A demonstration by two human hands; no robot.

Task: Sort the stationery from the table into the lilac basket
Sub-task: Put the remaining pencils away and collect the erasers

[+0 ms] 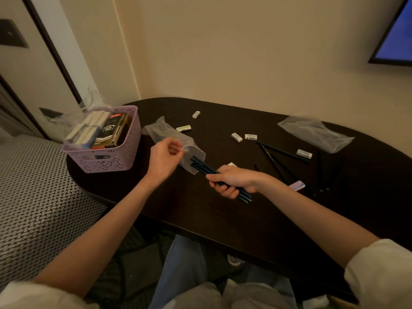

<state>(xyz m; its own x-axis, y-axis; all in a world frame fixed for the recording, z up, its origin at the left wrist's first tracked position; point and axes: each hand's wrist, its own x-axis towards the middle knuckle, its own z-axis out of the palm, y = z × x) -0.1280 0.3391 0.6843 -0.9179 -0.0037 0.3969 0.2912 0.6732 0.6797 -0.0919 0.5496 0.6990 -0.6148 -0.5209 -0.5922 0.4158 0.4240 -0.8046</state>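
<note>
From above the desk [223,219], the right hand [234,182] is wrapped round a bundle of dark pencils [220,177], their tips just inside a clear plastic sleeve [171,139]. The left hand [163,159] pinches the sleeve's open edge. The lilac basket [107,159] sits at the desk's left end, already holding boxes. Erasers [236,137] and loose pencils [276,161] lie scattered to the right. If that thin edge slips from the pinch, I reckon the sleeve could crumple and the pencils spill.

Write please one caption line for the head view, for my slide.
Right hand slides dark pencils into a clear bag pinched by left hand, beside the lilac basket.
</note>
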